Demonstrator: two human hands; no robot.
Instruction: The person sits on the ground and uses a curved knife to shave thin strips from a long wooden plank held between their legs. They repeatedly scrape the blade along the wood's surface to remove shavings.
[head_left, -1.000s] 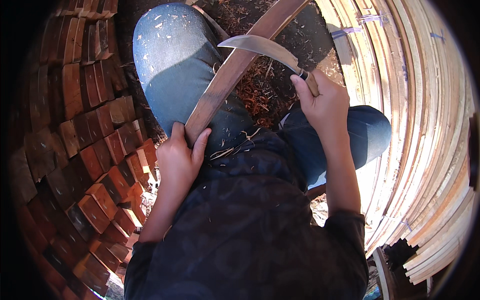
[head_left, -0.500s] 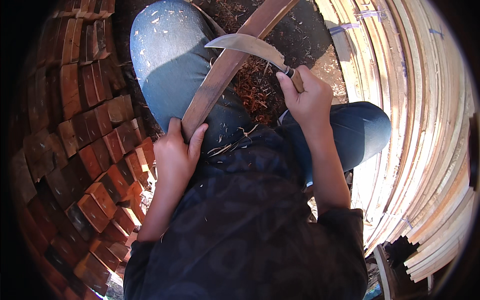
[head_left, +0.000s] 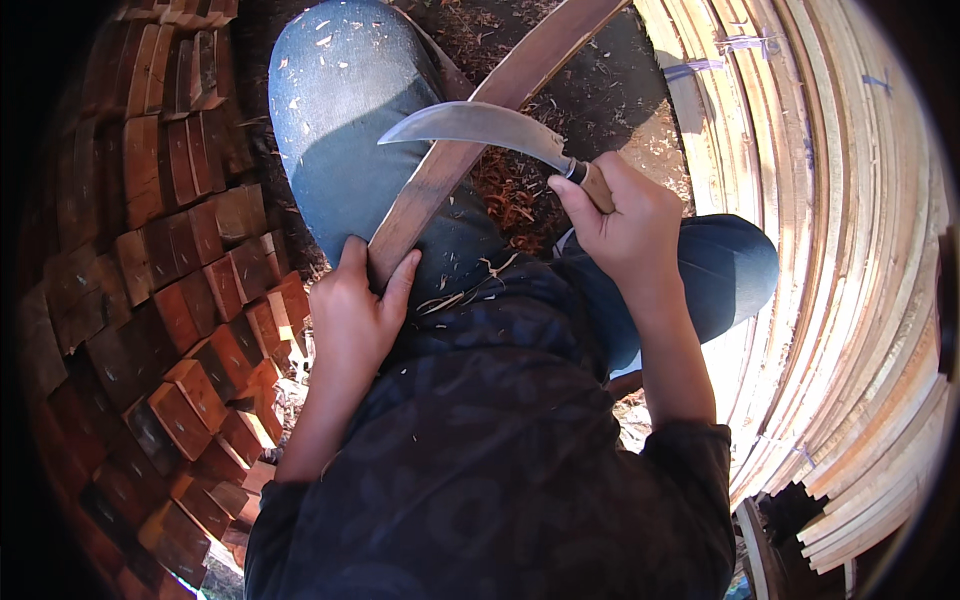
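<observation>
A long reddish-brown wooden strip slants from my lap up toward the far right, passing over my bent left leg. Its near end is gripped by my left hand, the thumb along one side and fingers at the other. Closed around a short wooden handle, my right hand holds a sickle-shaped knife. The curved blade lies across the strip, its tip pointing left over my thigh; whether its edge touches the wood I cannot tell.
Stacked reddish-brown wood pieces rise along my left. To my right lies a big pile of long pale wooden strips, some bearing purple marks. Wood shavings cover the dark ground between my legs, and chips dot my jeans.
My right hand has drawn the knife nearer to me along the strip, and the blade now lies lower across it. My left hand has kept its grip.
</observation>
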